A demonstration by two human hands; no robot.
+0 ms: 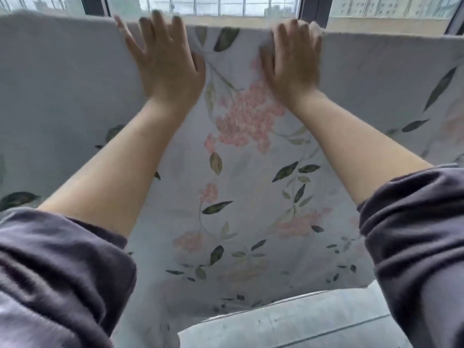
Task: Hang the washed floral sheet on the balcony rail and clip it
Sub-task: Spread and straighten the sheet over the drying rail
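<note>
The floral sheet, pale with pink flowers and dark green leaves, hangs draped over a high rail that it hides; its top fold runs across the frame's upper part. My left hand lies flat against the sheet just below the fold, fingers spread and straight, fingertips reaching over the top edge. My right hand presses on the sheet a little to the right, fingers over the fold, where the cloth bunches slightly under them. No clip is in view.
Behind the sheet stand dark window frames and a barred window with buildings outside. A pale tiled floor shows below the sheet's hem. My dark sleeves are pushed up to the elbows.
</note>
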